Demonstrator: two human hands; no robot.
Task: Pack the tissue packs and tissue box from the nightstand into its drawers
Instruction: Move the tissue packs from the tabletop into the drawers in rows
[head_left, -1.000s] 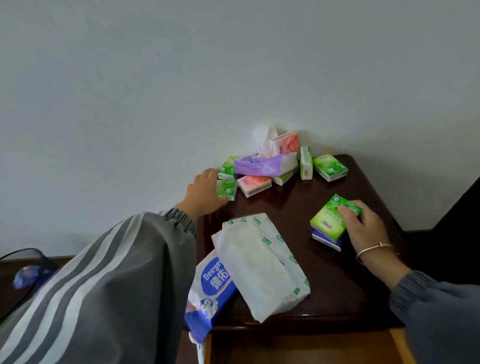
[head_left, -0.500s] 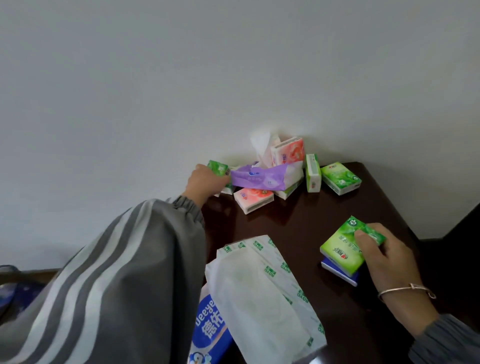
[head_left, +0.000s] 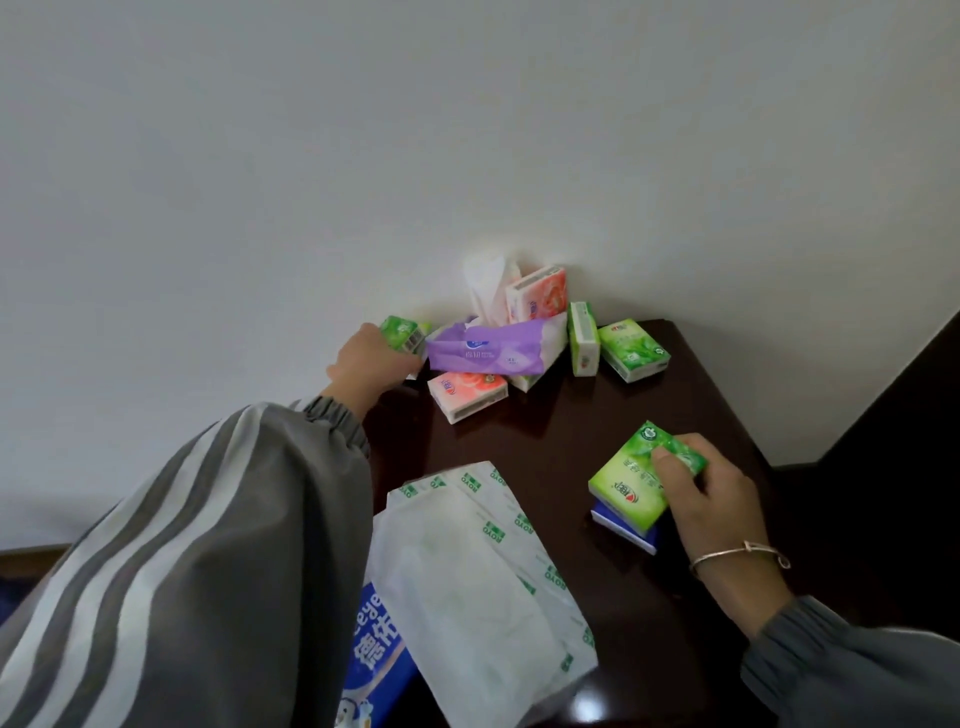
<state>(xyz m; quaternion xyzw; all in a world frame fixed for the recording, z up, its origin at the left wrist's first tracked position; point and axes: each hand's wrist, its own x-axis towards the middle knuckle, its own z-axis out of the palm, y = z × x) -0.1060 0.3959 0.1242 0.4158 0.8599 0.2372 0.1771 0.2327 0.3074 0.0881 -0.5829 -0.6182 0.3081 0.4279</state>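
Note:
On the dark nightstand (head_left: 566, 441) several small tissue packs lie piled against the wall. My left hand (head_left: 366, 364) grips a small green pack (head_left: 402, 332) at the pile's left end, beside a purple soft tissue pack (head_left: 493, 353) with a tissue sticking up. My right hand (head_left: 696, 493) holds a green pack (head_left: 641, 480) stacked on a blue-and-white pack (head_left: 623, 530) at the right front. A pink pack (head_left: 467, 392) lies flat under the purple one, another pink pack (head_left: 537, 293) leans on the wall. Two green packs (head_left: 631, 349) sit at the back right.
A large white soft tissue pack (head_left: 478, 582) with green print lies at the front, overlapping a blue-and-white pack (head_left: 376, 654) that hangs over the front left edge. The white wall (head_left: 467, 130) stands right behind the pile. No drawer is in view.
My left hand has lifted the small green pack up to the left of the purple pack. My right hand still holds the green-on-blue stack. The view has tilted up, hiding the drawer.

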